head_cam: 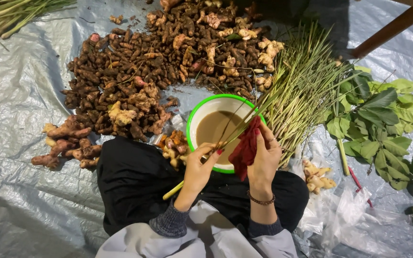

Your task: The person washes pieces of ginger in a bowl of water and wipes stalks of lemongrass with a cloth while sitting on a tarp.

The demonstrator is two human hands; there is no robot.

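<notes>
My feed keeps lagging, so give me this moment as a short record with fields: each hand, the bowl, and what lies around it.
left hand: holds a lemongrass stalk slanting over the bowl
right hand: presses a red cloth against the stalk
bowl: white, green rim, holds brown murky water
behind bowl: big pile of brown roots
right of bowl: lemongrass bundle, then leafy green sprigs
ground: grey plastic sheet

A white bowl [194, 122] with a bright green rim holds brown water; just right of the bowl, a dark red cloth [244, 149]; beyond it, brown roots [135, 67].
</notes>
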